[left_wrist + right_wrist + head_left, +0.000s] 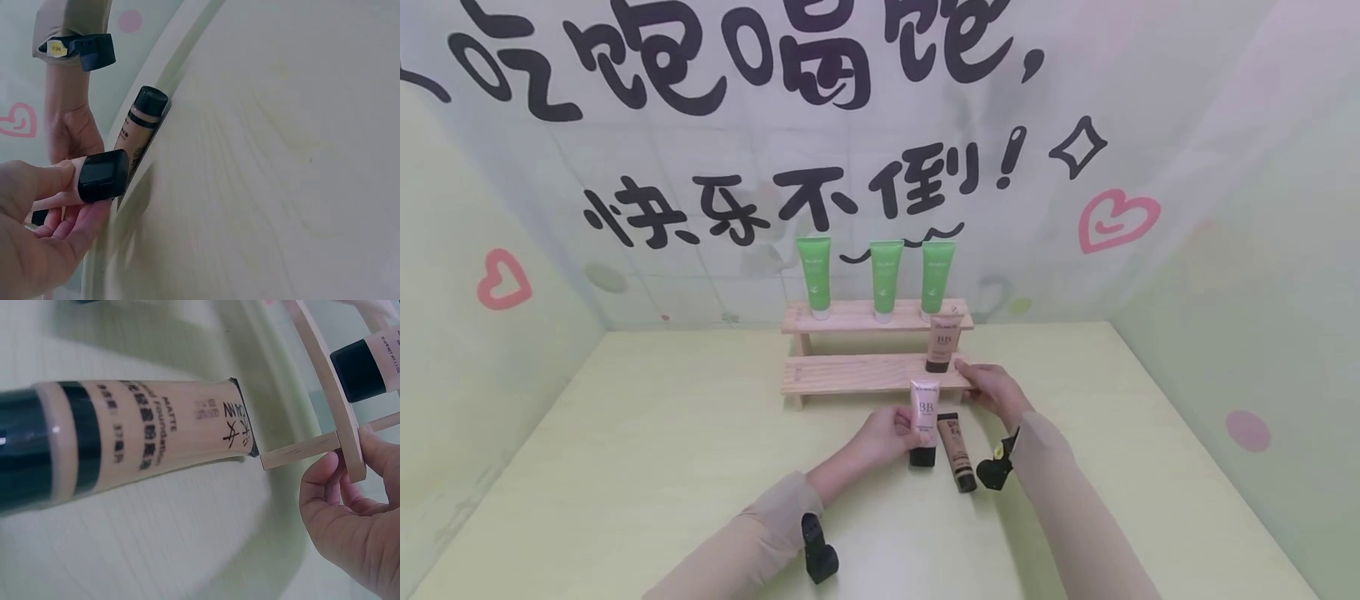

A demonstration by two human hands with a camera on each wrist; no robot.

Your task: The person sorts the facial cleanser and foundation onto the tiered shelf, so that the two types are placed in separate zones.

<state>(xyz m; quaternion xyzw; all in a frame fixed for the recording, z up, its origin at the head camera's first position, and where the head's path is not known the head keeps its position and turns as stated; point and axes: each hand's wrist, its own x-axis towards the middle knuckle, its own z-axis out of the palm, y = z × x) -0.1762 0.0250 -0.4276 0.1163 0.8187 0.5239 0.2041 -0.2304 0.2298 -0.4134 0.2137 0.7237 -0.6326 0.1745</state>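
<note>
My left hand (883, 437) holds a pale pink BB cream tube (925, 412) upright, black cap down, in front of the two-step wooden rack (850, 375). In the left wrist view, thumb and fingers pinch the tube beside its black cap (103, 176). With my right hand (996, 390) I grip the right end of the rack's lower step, thumb on top and fingers beneath in the right wrist view. Close to that thumb, a second BB cream tube (943, 343) stands on the lower step. A matte foundation tube (137, 428) lies on the table between my hands.
Three green tubes (886, 275) stand caps down in a row on the rack's upper step. The pale table (685, 433) is bounded by a printed back wall (700, 150) and side walls. Black cameras sit on both wrists.
</note>
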